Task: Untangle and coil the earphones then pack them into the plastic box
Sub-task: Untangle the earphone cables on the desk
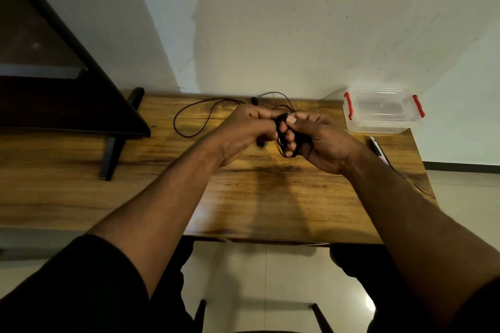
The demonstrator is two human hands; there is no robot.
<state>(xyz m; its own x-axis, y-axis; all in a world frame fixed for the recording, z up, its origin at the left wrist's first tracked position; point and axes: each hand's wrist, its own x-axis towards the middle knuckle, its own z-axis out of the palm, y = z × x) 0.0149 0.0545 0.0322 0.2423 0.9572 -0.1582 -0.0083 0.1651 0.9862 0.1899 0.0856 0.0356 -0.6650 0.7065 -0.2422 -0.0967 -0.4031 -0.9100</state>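
Black earphones trail across a honey-brown wooden table streaked with darker grain. A clear plastic box carries red clips. Dark sleeves, a black-and-white pen, apparently, and an off-white wall complete the scene.

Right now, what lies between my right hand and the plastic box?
In the head view, only bare wooden table lies between the right hand and the plastic box.
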